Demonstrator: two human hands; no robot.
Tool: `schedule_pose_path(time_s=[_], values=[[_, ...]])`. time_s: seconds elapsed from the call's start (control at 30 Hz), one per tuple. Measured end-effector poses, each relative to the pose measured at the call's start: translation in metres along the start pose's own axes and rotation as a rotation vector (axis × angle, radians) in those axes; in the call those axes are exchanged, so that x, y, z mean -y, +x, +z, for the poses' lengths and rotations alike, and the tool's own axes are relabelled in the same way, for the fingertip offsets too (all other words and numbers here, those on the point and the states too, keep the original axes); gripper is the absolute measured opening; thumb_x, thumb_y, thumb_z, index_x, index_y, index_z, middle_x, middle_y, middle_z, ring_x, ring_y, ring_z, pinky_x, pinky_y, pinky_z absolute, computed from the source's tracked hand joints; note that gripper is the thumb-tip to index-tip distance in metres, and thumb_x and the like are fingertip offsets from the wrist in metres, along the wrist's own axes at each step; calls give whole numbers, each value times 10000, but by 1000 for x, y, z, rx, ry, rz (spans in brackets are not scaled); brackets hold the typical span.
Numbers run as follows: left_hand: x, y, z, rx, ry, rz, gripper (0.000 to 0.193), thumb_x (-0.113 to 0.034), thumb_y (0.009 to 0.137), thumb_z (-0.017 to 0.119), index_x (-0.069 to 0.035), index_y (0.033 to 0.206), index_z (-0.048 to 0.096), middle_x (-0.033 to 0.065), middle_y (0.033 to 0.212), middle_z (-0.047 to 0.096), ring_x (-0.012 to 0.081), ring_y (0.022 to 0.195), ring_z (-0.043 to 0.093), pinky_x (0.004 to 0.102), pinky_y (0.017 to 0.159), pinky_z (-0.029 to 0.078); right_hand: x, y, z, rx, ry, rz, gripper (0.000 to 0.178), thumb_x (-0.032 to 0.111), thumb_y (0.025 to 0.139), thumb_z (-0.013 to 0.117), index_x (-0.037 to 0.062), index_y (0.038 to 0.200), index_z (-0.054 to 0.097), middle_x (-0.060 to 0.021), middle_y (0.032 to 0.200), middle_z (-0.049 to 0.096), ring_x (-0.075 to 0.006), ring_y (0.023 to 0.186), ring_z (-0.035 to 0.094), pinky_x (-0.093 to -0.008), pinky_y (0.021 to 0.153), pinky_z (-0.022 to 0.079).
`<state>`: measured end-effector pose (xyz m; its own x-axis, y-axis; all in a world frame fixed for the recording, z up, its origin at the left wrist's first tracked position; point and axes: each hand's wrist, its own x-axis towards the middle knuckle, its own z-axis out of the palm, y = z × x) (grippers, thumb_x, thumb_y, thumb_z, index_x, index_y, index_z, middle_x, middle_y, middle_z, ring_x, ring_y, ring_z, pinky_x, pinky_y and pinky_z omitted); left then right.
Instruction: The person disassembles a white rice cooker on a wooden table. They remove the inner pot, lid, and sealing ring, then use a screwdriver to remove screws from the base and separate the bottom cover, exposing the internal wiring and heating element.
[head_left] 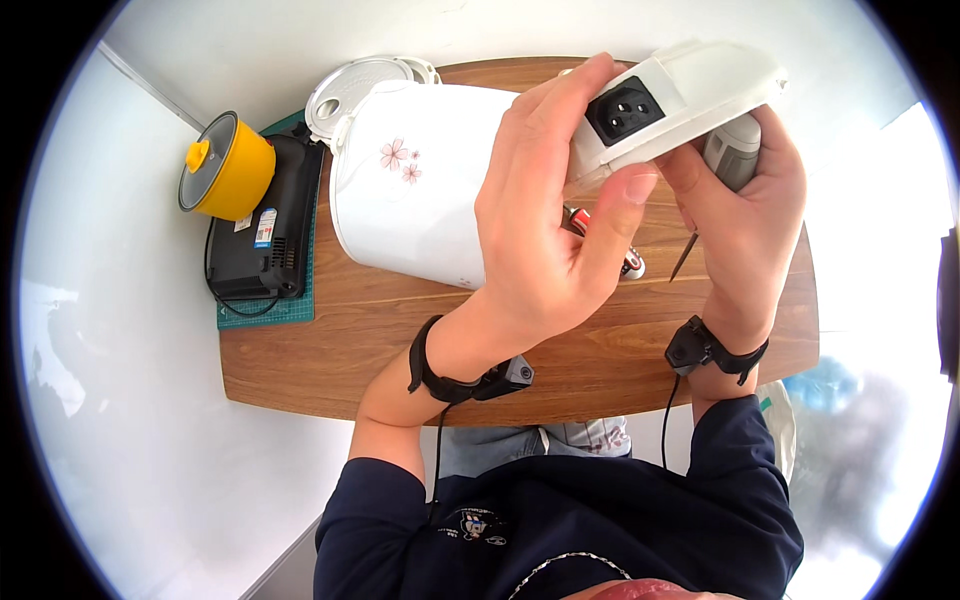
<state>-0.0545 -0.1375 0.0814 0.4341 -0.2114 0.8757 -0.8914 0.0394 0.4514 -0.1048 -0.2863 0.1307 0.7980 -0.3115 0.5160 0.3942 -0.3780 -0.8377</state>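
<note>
A white plastic housing [700,92] with a black power inlet socket [625,110] is tilted up at the upper right. My left hand [545,215] grips its left side, fingers behind and thumb below. Under its right end, my right hand [745,205] is closed round a screwdriver with a grey handle [733,150], its thin dark shaft pointing down; these fingers also touch the housing. Behind my left hand lies a white rice cooker body [420,190] on its side, printed with pink flowers. Whether the housing joins the body is hidden.
A red and black tool [632,265] lies partly hidden on the wooden table [600,350]. The cooker's pale lid [350,95] is at the far left. Beside it, a yellow pot [240,165] stands on a black appliance [265,235] over a green cutting mat [265,318].
</note>
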Motion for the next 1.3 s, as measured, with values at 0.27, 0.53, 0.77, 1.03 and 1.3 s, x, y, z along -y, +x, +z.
schedule_pose_path(time_s=[0.27,0.53,0.77,1.03,1.3], values=[[8,-2,11,-140,-29,95,300,-76,986,667,30,1246,561,212,1233,624,331,1083,627,385,879,529,0,0,0,22,-17,-16,248,46,857,803,0,1078,699,33,767,651,-14,598,518,-177,502,368],[4,-4,5,-165,-77,-32,220,-89,1021,605,24,1203,556,226,1227,598,310,1052,603,367,884,502,6,-5,-9,133,-158,-20,219,36,847,783,25,1057,723,40,801,651,-35,677,525,-208,606,414],[12,-13,16,-184,-17,-25,192,-73,994,626,-20,1175,592,184,1222,621,313,1070,583,386,922,422,9,2,-51,450,-203,-397,291,-40,800,705,-14,1090,703,-80,832,692,-118,640,562,-244,604,422],[6,-18,33,77,279,111,217,-25,894,699,-63,1095,625,101,1170,692,265,974,632,372,900,417,3,1,-101,-22,210,-703,107,147,1068,542,60,1063,605,-30,838,534,-30,557,398,-203,489,305],[4,-35,50,227,340,84,230,-105,841,761,-103,1034,637,52,1142,671,234,969,647,412,885,399,3,-3,-134,166,664,-808,471,356,1157,225,70,865,458,-51,568,463,-97,336,329,-194,326,305]])
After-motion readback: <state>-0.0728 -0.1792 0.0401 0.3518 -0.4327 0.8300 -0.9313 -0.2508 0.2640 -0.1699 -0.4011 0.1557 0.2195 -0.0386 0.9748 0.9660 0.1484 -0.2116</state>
